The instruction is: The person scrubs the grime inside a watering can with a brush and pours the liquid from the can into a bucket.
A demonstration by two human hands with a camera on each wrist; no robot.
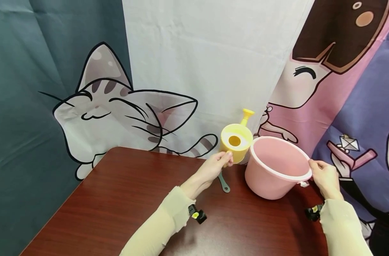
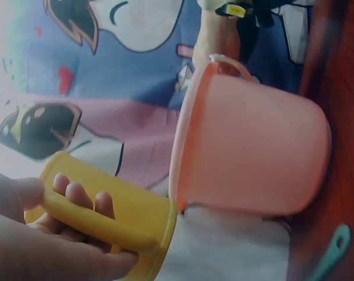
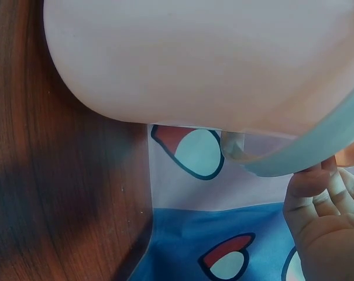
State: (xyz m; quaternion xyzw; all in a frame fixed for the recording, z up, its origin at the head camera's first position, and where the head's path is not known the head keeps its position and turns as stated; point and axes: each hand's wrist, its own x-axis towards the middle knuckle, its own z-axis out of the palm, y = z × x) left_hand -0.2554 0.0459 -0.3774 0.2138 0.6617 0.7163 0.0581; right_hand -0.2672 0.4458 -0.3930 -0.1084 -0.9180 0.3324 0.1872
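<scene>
My left hand [image 1: 210,167] grips a yellow watering can [image 1: 240,155] by its handle and holds it upright above the table's far edge, just left of a pink bucket [image 1: 268,185]. The can's top has a round opening, and its sprinkler spout points away from me. In the left wrist view, fingers and thumb wrap round the can's handle [image 2: 95,222]. The bucket stands on the table, with my right hand [image 1: 325,177] pinching its right rim. In the right wrist view, the thumb and fingertips meet the pale handle [image 3: 334,140] along that rim.
A green utensil handle [image 1: 224,184] lies on the dark wooden table [image 1: 143,199], partly hidden below the left hand. Behind the table hangs a cloth [image 1: 207,64] printed with a cat and cartoon figures. The bucket stands close to the table's right edge.
</scene>
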